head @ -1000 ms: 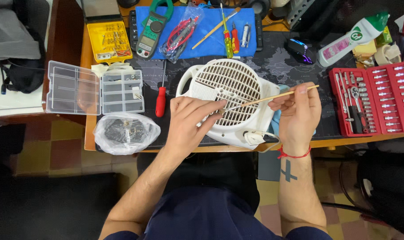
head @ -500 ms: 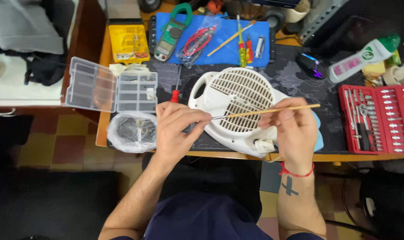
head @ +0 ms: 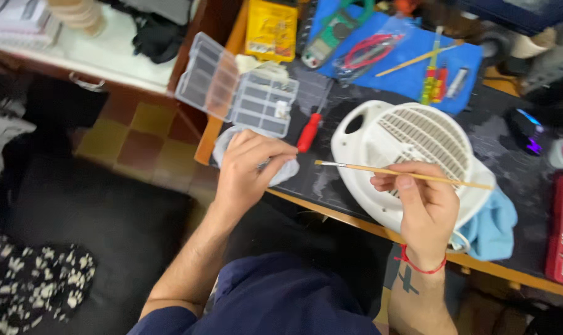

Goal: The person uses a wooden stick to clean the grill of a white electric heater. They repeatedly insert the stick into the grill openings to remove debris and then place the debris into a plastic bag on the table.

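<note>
Hands (head: pixel 250 170) over cluttered workbench (head: pixel 331 186), tiled floor (head: pixel 139 136)

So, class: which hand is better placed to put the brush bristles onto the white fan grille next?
Probably the right hand: it holds the thin paintbrush directly over the white fan grille. The left hand is off to the side, on the clear plastic bag.

Yellow rectangular package (head: pixel 270 28) at the table's far edge.

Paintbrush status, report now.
Right hand pinching thin paintbrush over white fan heater. Left hand on plastic bag at table edge. Nothing blocking.
</note>
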